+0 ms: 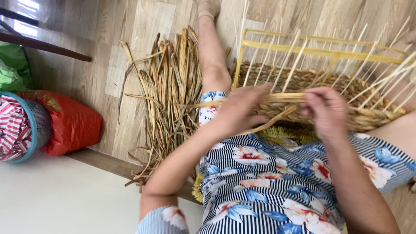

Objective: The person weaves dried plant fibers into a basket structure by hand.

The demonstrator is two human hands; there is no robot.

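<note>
A half-woven straw basket (303, 82) rests across my lap, built on a yellow metal frame (312, 51) with several pale upright stakes (294, 65). My left hand (236, 110) grips a flat dried straw strand (284, 97) against the basket's near rim. My right hand (327, 110) pinches the same strand further right, between the stakes. Both hands are blurred. My striped, flowered dress (268, 182) covers my lap below the basket.
A loose pile of dried straw leaves (169, 95) lies on the wooden floor at my left, beside my outstretched leg (212, 47). A red bag (69, 123) and a blue mesh basket (30, 125) stand at far left. A white surface (65, 199) fills the lower left.
</note>
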